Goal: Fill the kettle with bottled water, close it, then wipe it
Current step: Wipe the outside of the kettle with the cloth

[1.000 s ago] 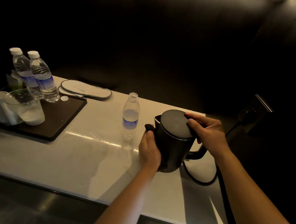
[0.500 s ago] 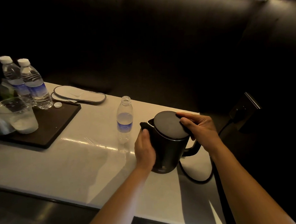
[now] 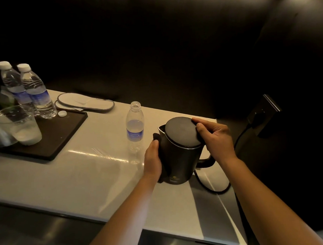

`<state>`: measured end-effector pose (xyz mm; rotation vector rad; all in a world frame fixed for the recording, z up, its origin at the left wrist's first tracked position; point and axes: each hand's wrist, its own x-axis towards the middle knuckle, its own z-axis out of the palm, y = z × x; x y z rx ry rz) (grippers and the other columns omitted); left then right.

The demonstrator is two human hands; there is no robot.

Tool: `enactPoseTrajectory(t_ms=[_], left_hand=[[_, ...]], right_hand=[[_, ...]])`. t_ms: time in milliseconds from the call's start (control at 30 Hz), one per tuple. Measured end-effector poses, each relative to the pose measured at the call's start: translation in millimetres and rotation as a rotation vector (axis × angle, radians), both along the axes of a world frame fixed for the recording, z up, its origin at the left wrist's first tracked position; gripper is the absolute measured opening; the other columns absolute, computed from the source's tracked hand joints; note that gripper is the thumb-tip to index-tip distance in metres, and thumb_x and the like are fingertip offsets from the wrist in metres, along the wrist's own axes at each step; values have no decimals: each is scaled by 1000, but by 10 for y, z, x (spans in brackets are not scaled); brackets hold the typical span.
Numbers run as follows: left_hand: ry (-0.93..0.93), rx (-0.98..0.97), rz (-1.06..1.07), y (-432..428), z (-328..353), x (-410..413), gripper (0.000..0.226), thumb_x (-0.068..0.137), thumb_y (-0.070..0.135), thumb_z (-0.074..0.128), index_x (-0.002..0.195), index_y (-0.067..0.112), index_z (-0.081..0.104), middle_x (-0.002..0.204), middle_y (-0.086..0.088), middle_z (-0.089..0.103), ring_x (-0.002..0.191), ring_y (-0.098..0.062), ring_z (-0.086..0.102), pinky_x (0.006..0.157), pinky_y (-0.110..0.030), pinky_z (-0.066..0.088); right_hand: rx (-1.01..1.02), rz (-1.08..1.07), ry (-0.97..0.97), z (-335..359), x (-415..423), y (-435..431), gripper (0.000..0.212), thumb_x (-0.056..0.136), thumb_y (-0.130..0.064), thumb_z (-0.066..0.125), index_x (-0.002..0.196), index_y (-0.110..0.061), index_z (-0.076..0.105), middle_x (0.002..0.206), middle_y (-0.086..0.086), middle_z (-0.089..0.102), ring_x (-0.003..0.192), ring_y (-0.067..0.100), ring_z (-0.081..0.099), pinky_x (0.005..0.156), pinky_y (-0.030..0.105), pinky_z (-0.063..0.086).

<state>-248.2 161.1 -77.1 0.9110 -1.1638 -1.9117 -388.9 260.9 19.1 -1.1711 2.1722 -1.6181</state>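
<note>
- On the counter [image 3: 71, 176], the kettle [image 3: 182, 158] stands lid shut, beside the open bottle [image 3: 135, 130].
- Left hand [image 3: 152, 162] presses a dark cloth [image 3: 156, 136] to its side; right hand [image 3: 215, 137] grips the lid rim.
- Filled, it's likely heavy and smooth: steady it by the handle.

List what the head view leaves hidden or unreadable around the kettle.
- Water level in the kettle: hidden by the closed lid.
- Dark cloth: mostly hidden under the left hand.
- Kettle handle: partly hidden behind the right hand.
- Kettle logo: too small.
- Open bottle label: blurred.
</note>
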Motion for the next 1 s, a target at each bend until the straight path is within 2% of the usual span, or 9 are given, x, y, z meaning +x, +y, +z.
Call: enactPoseTrajectory(t_ms=[100, 200, 367, 433, 500, 600, 667, 833, 1000], left_hand=[[62, -37, 137, 207, -96, 0, 52, 95, 48, 37, 120, 12, 65, 108, -6, 73, 103, -16, 68, 90, -31, 52], [18, -76, 238, 371, -110, 3, 36, 103, 41, 34, 119, 31, 65, 106, 17, 72, 98, 7, 66, 84, -13, 50], [-92, -198, 387, 535, -86, -27, 56, 99, 46, 28, 139, 19, 55, 129, -3, 66, 120, -14, 61, 102, -29, 49], [-108, -218, 427, 567, -46, -50, 54, 100, 43, 28, 137, 17, 56, 125, -3, 67, 115, -15, 63, 98, -25, 50], [-146, -195, 456, 605, -7, -56, 46, 104, 36, 29, 134, 17, 58, 112, 2, 66, 103, -8, 64, 84, -9, 48], [-205, -138, 497, 638, 60, -58, 39, 107, 25, 31, 128, 12, 61, 104, 2, 64, 92, -11, 62, 65, 4, 40], [-226, -101, 514, 642, 62, -63, 39, 107, 26, 32, 124, 9, 63, 107, -3, 67, 98, -21, 64, 67, -2, 42], [-124, 206, 559, 666, 148, 30, 39, 102, 35, 38, 111, 11, 67, 98, -12, 72, 95, -32, 71, 82, -42, 59], [-32, 491, 393, 532, 248, 648, 28, 97, 36, 50, 108, 17, 68, 104, -15, 72, 96, -35, 68, 88, -46, 54]], right_hand=[[-5, -86, 61, -53, 89, 17, 26, 96, -32, 57, 117, -28, 73, 108, -16, 72, 100, -8, 61, 77, 16, 54], [-40, -189, 120, -75, 226, 35, 28, 96, -30, 55, 118, -27, 72, 108, -15, 72, 93, -10, 62, 69, 9, 51], [12, -340, 240, -120, 512, 100, 39, 98, -31, 42, 128, -27, 66, 89, -16, 69, 61, 9, 62, 52, 31, 54], [60, -366, 304, -131, 618, 128, 46, 98, -36, 35, 135, -27, 60, 101, -8, 73, 71, 12, 64, 61, 30, 54], [131, -380, 373, -144, 704, 138, 50, 100, -38, 29, 142, -26, 52, 124, -5, 68, 99, 15, 65, 80, 28, 51], [230, -386, 413, -149, 832, 146, 52, 103, -38, 26, 150, -22, 38, 139, 0, 56, 117, 19, 56, 81, 26, 36], [252, -393, 379, -151, 913, 153, 53, 103, -40, 25, 151, -20, 32, 141, 5, 49, 114, 23, 56, 77, 29, 33], [245, -383, 353, -146, 960, 153, 52, 102, -44, 26, 146, -19, 35, 138, 5, 40, 89, 24, 61, 67, 31, 41], [166, -308, 346, -106, 676, 227, 43, 102, -39, 34, 138, -23, 52, 126, -3, 51, 89, 4, 47, 64, 6, 33]])
